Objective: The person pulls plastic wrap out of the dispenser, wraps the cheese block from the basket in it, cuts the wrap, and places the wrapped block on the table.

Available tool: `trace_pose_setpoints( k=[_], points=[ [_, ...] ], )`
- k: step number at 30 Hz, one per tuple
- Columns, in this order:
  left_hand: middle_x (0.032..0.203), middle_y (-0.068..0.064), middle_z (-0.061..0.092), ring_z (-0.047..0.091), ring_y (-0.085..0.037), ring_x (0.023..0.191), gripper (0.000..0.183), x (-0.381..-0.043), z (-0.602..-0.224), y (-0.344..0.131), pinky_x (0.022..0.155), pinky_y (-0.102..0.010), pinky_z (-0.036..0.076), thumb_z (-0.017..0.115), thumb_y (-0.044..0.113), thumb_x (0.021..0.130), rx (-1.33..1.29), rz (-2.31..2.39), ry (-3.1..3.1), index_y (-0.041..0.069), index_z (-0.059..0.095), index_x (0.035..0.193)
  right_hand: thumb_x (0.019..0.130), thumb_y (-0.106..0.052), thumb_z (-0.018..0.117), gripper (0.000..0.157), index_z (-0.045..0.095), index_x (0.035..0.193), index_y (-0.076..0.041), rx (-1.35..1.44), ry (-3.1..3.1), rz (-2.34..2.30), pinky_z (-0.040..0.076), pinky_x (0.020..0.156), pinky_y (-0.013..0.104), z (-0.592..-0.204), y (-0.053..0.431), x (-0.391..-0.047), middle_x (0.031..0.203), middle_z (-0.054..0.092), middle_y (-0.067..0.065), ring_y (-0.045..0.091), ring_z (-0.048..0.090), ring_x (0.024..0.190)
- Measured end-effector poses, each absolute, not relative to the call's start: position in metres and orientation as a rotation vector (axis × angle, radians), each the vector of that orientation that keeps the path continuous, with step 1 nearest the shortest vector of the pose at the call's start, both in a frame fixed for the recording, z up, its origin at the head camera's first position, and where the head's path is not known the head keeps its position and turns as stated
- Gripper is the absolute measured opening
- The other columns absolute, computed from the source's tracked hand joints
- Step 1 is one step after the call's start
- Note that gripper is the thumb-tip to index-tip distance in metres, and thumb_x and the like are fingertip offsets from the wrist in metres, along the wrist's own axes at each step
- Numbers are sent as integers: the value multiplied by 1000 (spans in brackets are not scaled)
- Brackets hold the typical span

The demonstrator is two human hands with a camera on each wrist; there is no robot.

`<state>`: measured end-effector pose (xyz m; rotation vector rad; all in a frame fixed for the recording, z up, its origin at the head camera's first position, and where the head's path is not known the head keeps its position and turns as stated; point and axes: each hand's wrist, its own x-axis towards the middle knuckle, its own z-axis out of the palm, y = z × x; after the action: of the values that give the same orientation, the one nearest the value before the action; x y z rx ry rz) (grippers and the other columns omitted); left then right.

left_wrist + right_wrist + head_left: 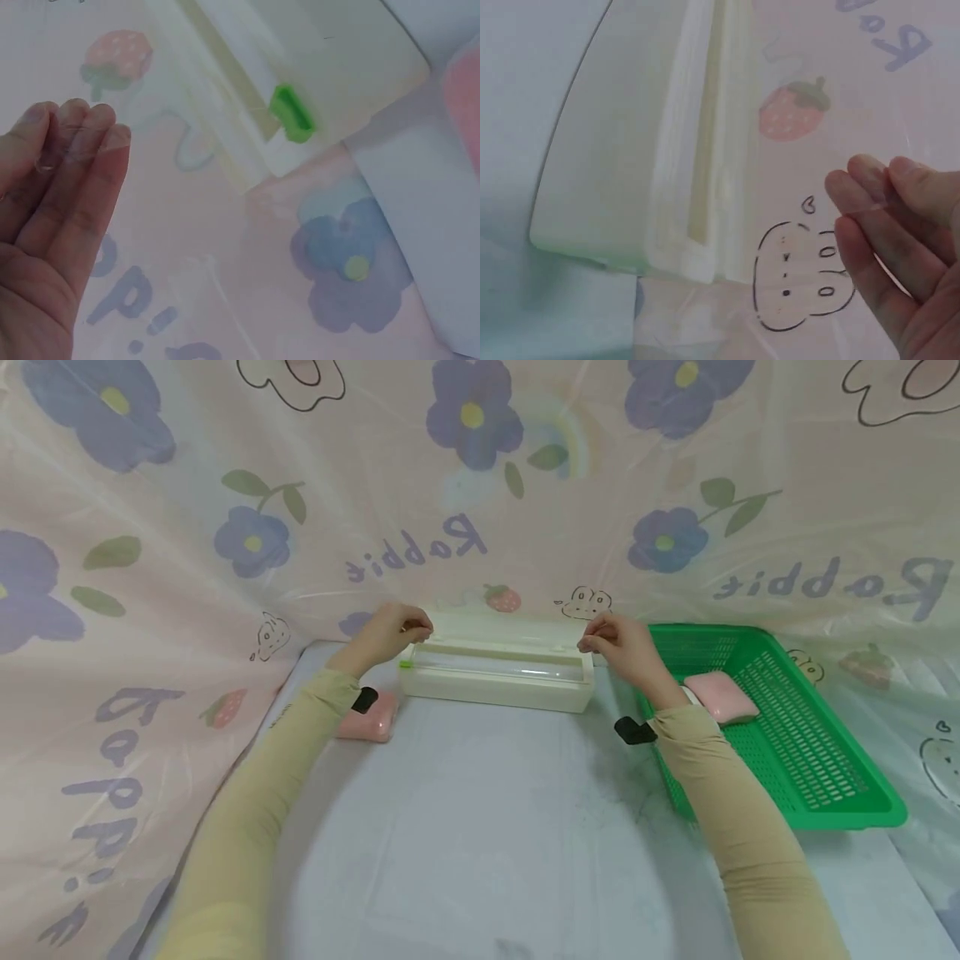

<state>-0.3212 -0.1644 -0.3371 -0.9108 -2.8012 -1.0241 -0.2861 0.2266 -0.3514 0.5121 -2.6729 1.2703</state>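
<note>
A long cream cling film dispenser [495,691] stands on the table with its lid [517,631] raised at the back. Inside lies a roll of clear cling film [498,666]. A green slide cutter [291,112] sits at its left end. Above that end, my left hand [390,631] pinches clear film [82,141] between thumb and fingers. At the right end my right hand [622,647] pinches the film too, its edge faintly visible across the fingers [859,187]. Both hands are raised near the lid's height, the dispenser between them.
A green plastic basket [847,818] stands at the right, with a rounded pink object [722,696] in it. Another pink object [371,718] lies left of the dispenser, beside my left wrist. Patterned sheeting [420,485] hangs behind the white table [480,827].
</note>
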Motion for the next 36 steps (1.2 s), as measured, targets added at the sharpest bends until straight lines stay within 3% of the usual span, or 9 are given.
trace_pose_setpoints(
  k=[9, 16, 24, 36],
  points=[
    [86, -9, 67, 62, -21, 80, 6, -307, -316, -164, 75, -34, 53, 64, 0, 91, -893, -1048, -2680, 2, 69, 93, 96, -15, 59, 11, 59, 102, -5, 434, -2565, 1242, 49, 81, 32, -334, 223, -270, 95, 70, 9, 22, 65, 91],
    [85, -9, 66, 60, -17, 78, 6, -298, -302, -164, 71, -32, 54, 63, 4, 93, -897, -1070, -2571, 3, 68, 94, 96, -19, 60, 16, 60, 102, -5, 442, -2482, 1231, 46, 83, 36, -316, 223, -258, 94, 69, 9, 24, 64, 91],
    [83, -5, 66, 59, -14, 77, 9, -285, -279, -168, 69, -29, 53, 62, 9, 94, -928, -1062, -2494, 4, 69, 95, 95, -23, 61, 19, 61, 103, -5, 436, -2432, 1236, 48, 88, 34, -295, 224, -243, 95, 69, 7, 10, 62, 91],
    [87, -7, 68, 60, -12, 75, 9, -267, -250, -166, 71, -22, 52, 63, 7, 93, -961, -1061, -2295, 1, 69, 96, 95, -6, 59, 14, 58, 103, 5, 560, -2235, 1277, 45, 84, 23, -265, 221, -222, 91, 66, 12, 11, 61, 87]
  ],
)
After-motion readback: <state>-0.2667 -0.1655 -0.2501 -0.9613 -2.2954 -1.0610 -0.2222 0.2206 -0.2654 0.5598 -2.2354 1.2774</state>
